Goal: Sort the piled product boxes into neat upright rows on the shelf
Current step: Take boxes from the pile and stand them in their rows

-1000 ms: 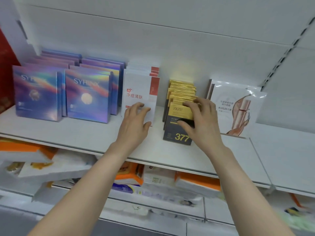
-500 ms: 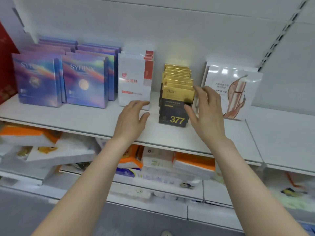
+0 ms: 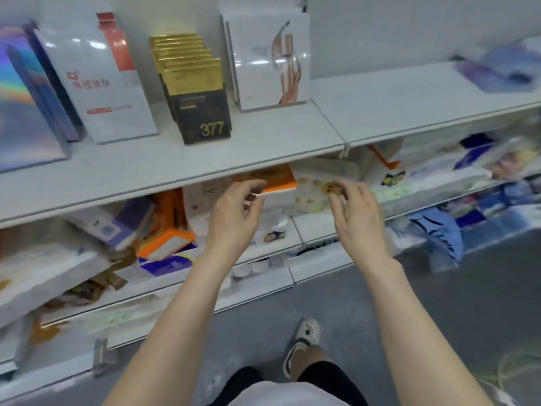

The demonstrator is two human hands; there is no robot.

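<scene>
On the upper shelf [image 3: 263, 148] stand upright rows: iridescent blue boxes [image 3: 26, 112] at far left, white-and-red boxes [image 3: 99, 92], black-and-gold boxes marked 377 [image 3: 202, 112], and white boxes with a hand picture [image 3: 272, 63]. My left hand [image 3: 237, 212] and my right hand [image 3: 355, 213] hover in front of the lower shelf, fingers apart and curled, holding nothing. Just beyond them lies a jumble of orange-and-white boxes [image 3: 278, 183] and pale packets [image 3: 316, 189].
The lower shelf holds a mess of tipped boxes: orange ones [image 3: 167, 244], purple-and-white ones [image 3: 117, 227], blue packs [image 3: 439, 230] at right. A few blurred purple boxes [image 3: 500, 71] lie flat on the upper shelf's far right. Grey floor and my shoe [image 3: 304, 338] are below.
Both hands left the white-and-red and black-and-gold rows and dropped to the lower shelf. The view tilted down and rightward, with motion blur.
</scene>
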